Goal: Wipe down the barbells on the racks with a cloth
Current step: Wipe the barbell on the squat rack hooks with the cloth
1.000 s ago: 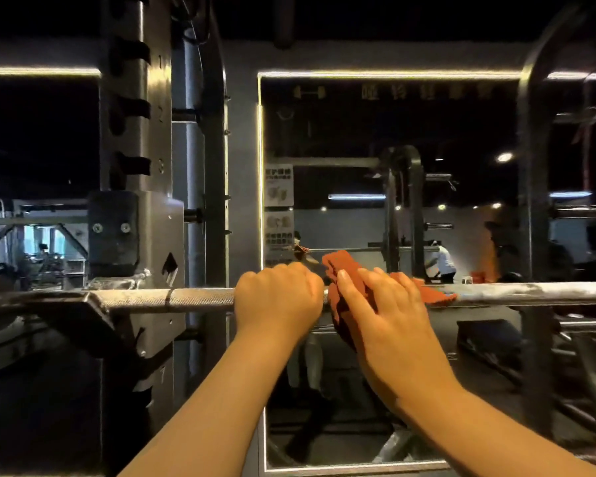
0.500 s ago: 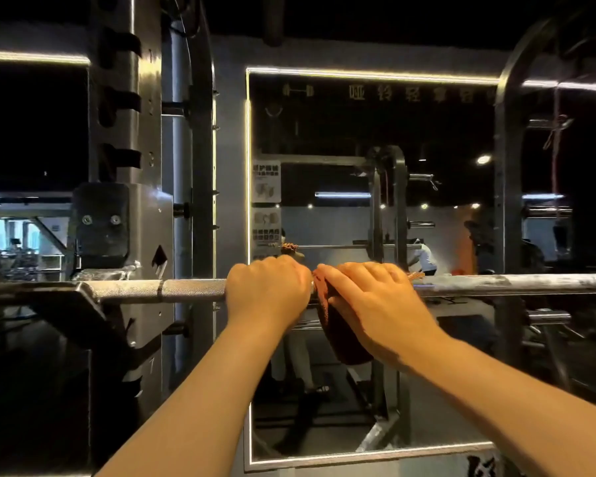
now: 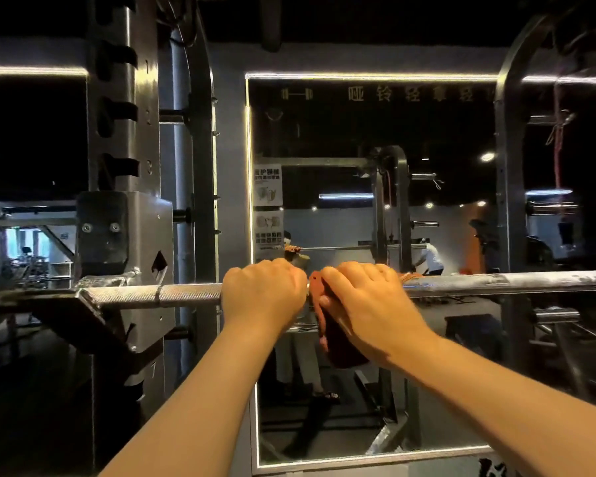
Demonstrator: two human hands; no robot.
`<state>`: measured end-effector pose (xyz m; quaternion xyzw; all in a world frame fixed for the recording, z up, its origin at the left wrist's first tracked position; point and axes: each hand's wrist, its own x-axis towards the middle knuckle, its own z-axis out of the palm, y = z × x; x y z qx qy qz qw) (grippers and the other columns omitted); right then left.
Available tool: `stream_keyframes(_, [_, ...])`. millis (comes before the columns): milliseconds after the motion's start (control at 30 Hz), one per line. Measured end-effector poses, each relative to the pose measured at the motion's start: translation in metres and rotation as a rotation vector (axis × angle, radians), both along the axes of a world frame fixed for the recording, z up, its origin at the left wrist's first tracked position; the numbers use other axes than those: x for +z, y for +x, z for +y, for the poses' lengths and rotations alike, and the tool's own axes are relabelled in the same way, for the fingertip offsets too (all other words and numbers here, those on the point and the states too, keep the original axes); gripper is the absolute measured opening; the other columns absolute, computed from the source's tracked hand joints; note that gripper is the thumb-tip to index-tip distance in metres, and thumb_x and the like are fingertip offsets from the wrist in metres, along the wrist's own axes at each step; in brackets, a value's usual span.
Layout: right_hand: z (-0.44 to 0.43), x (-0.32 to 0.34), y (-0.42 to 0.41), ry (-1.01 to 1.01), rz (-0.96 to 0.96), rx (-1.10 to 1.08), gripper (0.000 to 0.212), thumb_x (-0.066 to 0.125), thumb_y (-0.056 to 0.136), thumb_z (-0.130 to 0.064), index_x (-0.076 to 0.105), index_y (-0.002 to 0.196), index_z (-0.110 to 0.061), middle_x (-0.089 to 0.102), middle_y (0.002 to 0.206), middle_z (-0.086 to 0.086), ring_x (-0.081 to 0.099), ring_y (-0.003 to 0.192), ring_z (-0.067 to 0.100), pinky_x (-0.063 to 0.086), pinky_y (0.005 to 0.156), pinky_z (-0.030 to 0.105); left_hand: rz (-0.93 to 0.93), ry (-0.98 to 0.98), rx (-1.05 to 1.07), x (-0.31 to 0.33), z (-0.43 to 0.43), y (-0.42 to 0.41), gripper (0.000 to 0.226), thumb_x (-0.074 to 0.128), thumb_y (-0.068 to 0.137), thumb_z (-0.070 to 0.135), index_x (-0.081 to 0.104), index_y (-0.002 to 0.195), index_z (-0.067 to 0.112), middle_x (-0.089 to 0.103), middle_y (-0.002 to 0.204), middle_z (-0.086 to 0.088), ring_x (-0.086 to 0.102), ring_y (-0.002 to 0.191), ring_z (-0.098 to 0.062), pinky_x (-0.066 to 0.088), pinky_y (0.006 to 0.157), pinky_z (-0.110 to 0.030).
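Nearest the lens, two bare forearms rose from the lower edge toward a horizontal bar. The left hand (image 3: 264, 290) was clenched over the knurled silver steel barbell (image 3: 186, 296), fingers curled round the shaft, knuckles up. The right hand (image 3: 365, 304) sat just beside it, the two almost touching. Its fingers were wrapped over the top of the bar, with a folded rust-red cloth (image 3: 338, 342) trapped between palm and shaft. Most of the cloth hung below the bar under the wrist, and a frayed edge showed past the fingertips. The thumb was largely hidden. The barbell lay level at chest height, its left part resting on the black padded hook (image 3: 100, 232) of a grey notched steel rack upright (image 3: 141, 132). Its right part ran out of frame, worn and patchy. Behind the bar stood a large wall mirror edged by a glowing white light strip (image 3: 358, 76), with two printed paper notices (image 3: 268, 185) stuck on its left side. Deep in the reflection were another rack and a bent-over person in a white top (image 3: 432, 258), too small to make out further.
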<state>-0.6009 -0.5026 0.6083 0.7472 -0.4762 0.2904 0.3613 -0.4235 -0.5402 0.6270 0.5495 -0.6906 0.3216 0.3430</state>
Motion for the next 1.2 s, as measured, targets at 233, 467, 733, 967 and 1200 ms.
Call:
stream_keyframes(233, [0.001,0.042,-0.041,0.205,-0.107,0.025,0.045,0.036,0.105,-0.048,0.052,0.134,-0.019,0.062,0.124,0.004,0.064,0.109,0.024,0.056,0.091,0.037,0.015,0.017,0.022,0.002,-0.002,0.001,0.037,0.029,0.100,0.033,0.052,0.075,0.020,0.053,0.069,0.002,0.051,0.059,-0.019,0.042,0.062,-0.032])
stream_keyframes(467, [0.016,0.089,-0.009,0.143,-0.329,-0.150,0.038,0.048,0.107,-0.028,0.043,0.139,-0.008,0.056,0.128,0.008,0.055,0.113,0.026,0.047,0.086,0.034,0.054,0.023,0.030,0.001,0.000,-0.001,0.039,0.030,0.100,0.035,0.055,0.074,0.019,0.057,0.067,0.002,0.055,0.059,-0.019,0.048,0.066,-0.034])
stream_keyframes(733, [0.019,0.071,0.022,0.564,-0.320,0.025,0.024,0.047,0.105,-0.029,0.068,0.111,-0.020,0.065,0.100,0.003,0.060,0.091,0.017,0.044,0.071,0.026,-0.062,0.006,0.066,0.002,0.010,-0.003,0.037,0.031,0.104,0.027,0.062,0.085,0.016,0.060,0.077,-0.001,0.062,0.069,-0.023,0.052,0.072,-0.037])
stream_keyframes(967, [-0.002,0.025,0.018,0.159,-0.130,-0.091,0.044,0.024,0.109,-0.047,0.057,0.127,-0.024,0.063,0.120,-0.002,0.057,0.111,0.019,0.041,0.100,0.038,0.048,-0.007,0.024,-0.001,0.005,-0.005,0.035,0.032,0.100,0.031,0.050,0.073,0.019,0.051,0.067,0.001,0.056,0.063,-0.023,0.046,0.068,-0.036])
stream_keyframes(1200, [-0.018,-0.025,0.014,-0.166,-0.032,-0.064,0.045,0.049,0.097,-0.033,0.051,0.140,-0.019,0.060,0.128,0.005,0.055,0.118,0.032,0.039,0.102,0.051,0.005,-0.021,0.000,0.000,0.010,-0.004,0.036,0.032,0.103,0.031,0.051,0.076,0.018,0.057,0.072,-0.002,0.058,0.065,-0.023,0.049,0.069,-0.038])
